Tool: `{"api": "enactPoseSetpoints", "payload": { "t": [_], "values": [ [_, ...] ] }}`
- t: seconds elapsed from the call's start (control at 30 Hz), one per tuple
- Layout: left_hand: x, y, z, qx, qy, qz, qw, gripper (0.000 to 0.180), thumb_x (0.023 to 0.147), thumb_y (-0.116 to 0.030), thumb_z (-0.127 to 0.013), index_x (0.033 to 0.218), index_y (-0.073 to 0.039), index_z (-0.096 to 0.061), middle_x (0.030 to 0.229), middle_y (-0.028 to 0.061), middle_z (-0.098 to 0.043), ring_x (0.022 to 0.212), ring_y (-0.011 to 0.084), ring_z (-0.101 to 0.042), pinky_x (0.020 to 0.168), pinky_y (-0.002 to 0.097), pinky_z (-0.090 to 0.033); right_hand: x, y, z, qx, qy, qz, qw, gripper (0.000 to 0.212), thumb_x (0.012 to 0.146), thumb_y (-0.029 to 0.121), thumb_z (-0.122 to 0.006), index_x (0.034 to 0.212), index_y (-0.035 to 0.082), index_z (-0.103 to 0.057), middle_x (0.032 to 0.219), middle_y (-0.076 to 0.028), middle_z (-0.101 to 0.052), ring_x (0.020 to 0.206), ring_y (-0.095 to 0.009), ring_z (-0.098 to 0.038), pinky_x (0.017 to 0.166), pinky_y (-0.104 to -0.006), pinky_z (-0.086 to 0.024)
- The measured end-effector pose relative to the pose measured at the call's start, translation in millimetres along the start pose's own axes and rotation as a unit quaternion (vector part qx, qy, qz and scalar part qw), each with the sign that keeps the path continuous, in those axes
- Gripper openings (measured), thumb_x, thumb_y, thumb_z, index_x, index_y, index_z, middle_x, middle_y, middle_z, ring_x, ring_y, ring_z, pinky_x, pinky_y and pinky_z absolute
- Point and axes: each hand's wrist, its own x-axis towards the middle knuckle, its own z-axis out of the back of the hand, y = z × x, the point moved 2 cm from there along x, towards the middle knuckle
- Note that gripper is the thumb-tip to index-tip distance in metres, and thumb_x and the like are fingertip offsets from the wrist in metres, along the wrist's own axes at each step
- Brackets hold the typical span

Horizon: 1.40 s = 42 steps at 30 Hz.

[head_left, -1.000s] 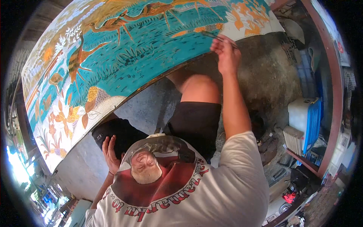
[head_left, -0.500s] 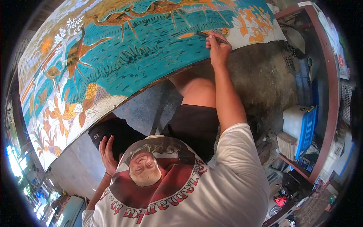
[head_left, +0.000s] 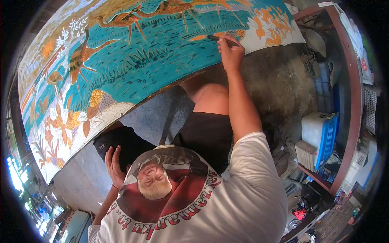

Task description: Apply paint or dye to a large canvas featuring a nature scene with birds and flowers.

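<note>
A large painted panel [head_left: 162, 60], seemingly cloth, spreads across the upper view, with teal water, long-legged brown birds and orange and white flowers. My right hand [head_left: 231, 52] grips a dark-handled paintbrush [head_left: 212, 38] near the panel's right part. The brush points left at an orange streak [head_left: 197, 38]; I cannot tell whether that is bristles or paint. Below the panel's lower edge, my left hand [head_left: 115, 165] lies on my dark-clothed left leg [head_left: 121, 141], fingers extended and holding nothing.
At right stand a white and blue plastic container [head_left: 320, 131] and a reddish-brown frame [head_left: 351, 81]. My bare right knee [head_left: 212, 99] is under the panel's edge, above a worn concrete floor [head_left: 283, 85]. Bright clutter fills the far left.
My right hand and the brush have shifted slightly left and down, still beside the orange streak. The whole view has drifted a little left. My left hand stays on the leg.
</note>
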Motion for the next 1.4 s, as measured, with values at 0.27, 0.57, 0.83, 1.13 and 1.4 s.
{"api": "enactPoseSetpoints", "payload": {
  "t": [0.27,0.57,0.83,1.13,1.4],
  "values": [
    [0.4,2.3,-0.4,0.001,-0.001,-0.018,1.0,0.077,0.068,-0.012,-0.071,0.142,-0.007,-0.049,0.144,0.0212,-0.046,0.136,0.0412,-0.04,0.115,0.0492,-0.028,-0.9,2.6,3.8,0.019,-0.038,0.013,0.999,0.014,0.09,0.007,-0.065,0.099,-0.001,-0.07,0.082,-0.008,-0.071,0.066,-0.012,-0.064,0.056,-0.0257,-0.053],
    [0.0,1.0,0.3,0.009,-0.007,0.003,1.0,0.075,0.07,-0.014,-0.069,0.142,-0.005,-0.049,0.144,0.0203,-0.048,0.135,0.0417,-0.041,0.114,0.0499,-0.028,2.2,-3.5,0.8,-0.023,-0.021,0.057,0.998,0.013,0.089,0.008,-0.066,0.097,-0.002,-0.069,0.08,-0.007,-0.071,0.065,-0.011,-0.064,0.056,-0.0251,-0.052],
    [-1.5,4.0,-2.1,0.009,-0.003,-0.003,1.0,0.073,0.071,-0.015,-0.069,0.141,-0.006,-0.049,0.143,0.0173,-0.05,0.136,0.0408,-0.04,0.115,0.05,-0.027,8.7,-5.9,-5.7,-0.037,-0.011,0.078,0.996,0.009,0.087,0.007,-0.068,0.092,0.0,-0.071,0.078,-0.005,-0.07,0.067,-0.011,-0.064,0.059,-0.0264,-0.051],
    [-1.0,1.5,-0.5,0.004,-0.013,-0.01,1.0,0.071,0.073,-0.014,-0.068,0.141,-0.005,-0.049,0.142,0.0147,-0.052,0.137,0.0404,-0.039,0.115,0.0491,-0.027,9.0,-3.2,-2.5,-0.03,-0.041,0.073,0.996,0.01,0.087,0.007,-0.068,0.092,0.0,-0.071,0.078,-0.005,-0.07,0.067,-0.012,-0.063,0.06,-0.0274,-0.05],
    [-1.2,3.8,-1.7,0.018,-0.01,-0.021,1.0,0.072,0.072,-0.011,-0.067,0.141,-0.005,-0.048,0.141,0.012,-0.053,0.137,0.0399,-0.039,0.115,0.0491,-0.028,9.2,-4.7,-6.2,-0.073,-0.044,0.081,0.993,0.01,0.086,0.01,-0.07,0.09,0.002,-0.073,0.077,-0.008,-0.072,0.067,-0.015,-0.065,0.064,-0.0305,-0.05]
  ]
}}
